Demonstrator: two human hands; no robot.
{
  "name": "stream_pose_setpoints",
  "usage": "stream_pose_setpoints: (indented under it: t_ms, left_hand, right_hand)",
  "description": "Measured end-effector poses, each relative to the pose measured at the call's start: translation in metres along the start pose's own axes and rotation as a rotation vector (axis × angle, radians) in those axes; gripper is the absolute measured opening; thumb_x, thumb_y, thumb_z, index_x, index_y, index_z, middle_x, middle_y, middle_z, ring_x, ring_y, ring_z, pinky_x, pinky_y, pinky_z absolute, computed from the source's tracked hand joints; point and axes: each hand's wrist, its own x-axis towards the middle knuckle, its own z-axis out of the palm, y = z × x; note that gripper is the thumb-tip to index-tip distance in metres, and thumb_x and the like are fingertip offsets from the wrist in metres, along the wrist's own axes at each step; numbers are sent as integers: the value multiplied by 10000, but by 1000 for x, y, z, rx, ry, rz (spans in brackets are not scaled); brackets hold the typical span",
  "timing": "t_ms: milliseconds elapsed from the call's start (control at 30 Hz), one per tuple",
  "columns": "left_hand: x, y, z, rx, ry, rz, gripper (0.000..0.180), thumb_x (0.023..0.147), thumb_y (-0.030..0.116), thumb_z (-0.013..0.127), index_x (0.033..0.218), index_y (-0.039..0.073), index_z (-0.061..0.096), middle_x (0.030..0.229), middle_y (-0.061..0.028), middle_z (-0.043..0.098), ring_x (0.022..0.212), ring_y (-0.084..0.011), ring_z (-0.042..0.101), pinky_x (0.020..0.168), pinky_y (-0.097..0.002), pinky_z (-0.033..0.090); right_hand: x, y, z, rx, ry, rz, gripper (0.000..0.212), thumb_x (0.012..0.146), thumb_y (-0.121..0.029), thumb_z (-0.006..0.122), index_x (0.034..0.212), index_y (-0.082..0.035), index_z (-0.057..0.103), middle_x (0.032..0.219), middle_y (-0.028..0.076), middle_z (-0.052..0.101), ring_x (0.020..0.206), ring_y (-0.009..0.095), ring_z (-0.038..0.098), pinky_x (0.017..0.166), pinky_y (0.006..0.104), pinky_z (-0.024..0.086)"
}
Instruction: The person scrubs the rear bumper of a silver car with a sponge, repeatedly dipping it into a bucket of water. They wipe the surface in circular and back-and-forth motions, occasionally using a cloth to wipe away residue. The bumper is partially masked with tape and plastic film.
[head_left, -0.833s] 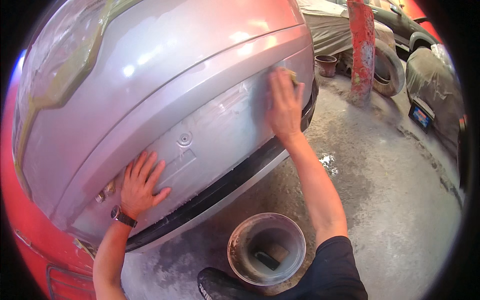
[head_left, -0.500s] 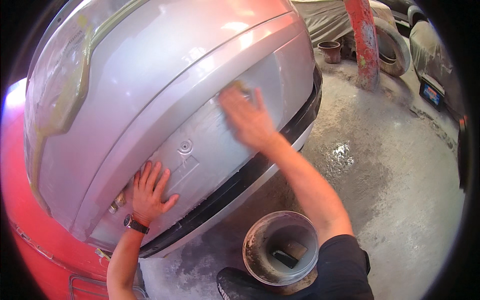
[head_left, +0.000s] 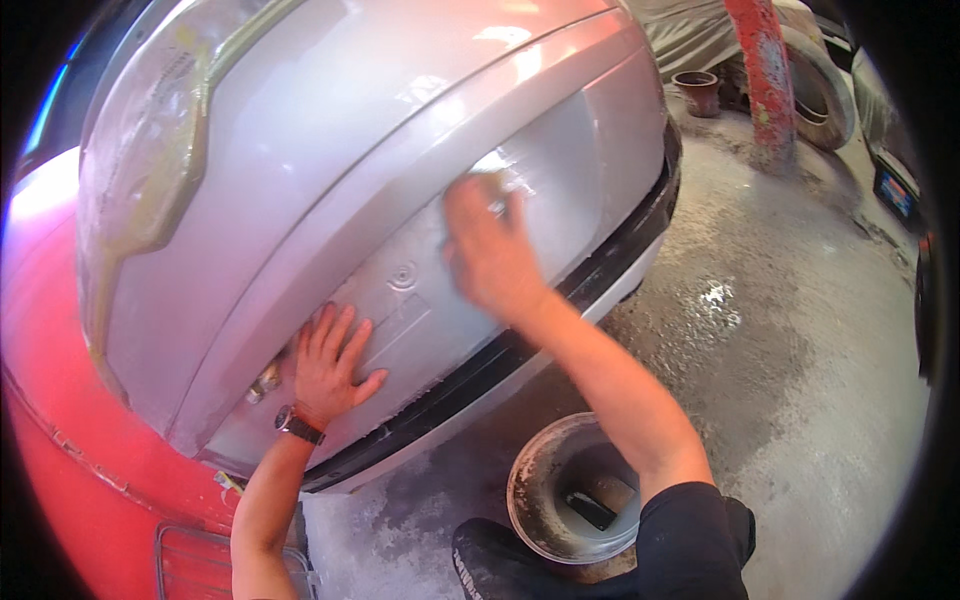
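Note:
A silver-grey car tailgate [head_left: 330, 130] fills the upper left, its lower recessed panel [head_left: 570, 160] wet and dull. My left hand [head_left: 330, 365] lies flat on that panel, fingers spread, a dark-banded watch on the wrist. Beside it is an opening with small metallic fittings [head_left: 264, 383]. My right hand [head_left: 492, 245], smeared by motion, presses on the panel farther right. Its fingers curl over a small brownish thing that I cannot make out. Between the hands sit a round embossed mark [head_left: 403, 277] and a shallow rectangular outline.
A black bumper strip [head_left: 455, 395] runs below the panel. Under my right arm stands a round bucket [head_left: 535, 480] with a dark block inside. A red surface [head_left: 80, 370] lies at left. A pot [head_left: 697, 93], a worn red post [head_left: 765, 90] and a tire stand beyond the wet floor [head_left: 700, 330].
The whole view has shifted, so the scene sits farther right. On the panel, my right hand has moved left and nearer, toward the round mark. My left hand keeps its place.

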Motion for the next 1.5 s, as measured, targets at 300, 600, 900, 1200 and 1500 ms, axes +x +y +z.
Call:
stream_pose_setpoints:
  t_ms: [300,600,900,1200,1500]
  left_hand:
    - [0,2,-1,-3,-6,-9,784,867,510,760,1517,126,548,1649,-168,420,1527,-421,373,1214,-648,278]
    - [-2,1,-2,11,8,9,779,869,509,757,1512,121,550,1644,-179,421,1520,-427,381,1202,-660,289]
    - [-5,2,-2,20,-9,-12,790,870,508,754,1525,126,534,1649,-174,417,1514,-427,390,1197,-659,297]
    - [-8,2,-4,12,-7,-16,795,856,497,773,1522,130,541,1649,-169,419,1519,-418,385,1207,-648,293]
    - [-5,4,-4,23,11,-32,745,866,524,769,1492,166,584,1624,-131,466,1496,-383,423,1140,-627,383]
  right_hand:
    - [9,18,-18,11,30,-5,588,919,-204,632,1477,-30,559,1550,137,540,1492,286,459,1229,615,278]
    - [13,49,-30,-100,29,-4,596,919,-221,618,1470,-4,552,1549,148,542,1511,300,431,1211,640,269]
    - [16,45,-28,-61,-16,-103,596,905,-208,607,1462,-3,547,1548,181,540,1490,311,464,1221,631,295]
    - [-34,21,-3,73,-40,-167,707,887,-158,656,1558,-35,470,1643,106,464,1522,252,440,1240,592,283]
    - [-69,-20,1,180,-183,-149,771,949,-256,659,1634,-68,357,1704,119,369,1574,269,352,1225,630,276]
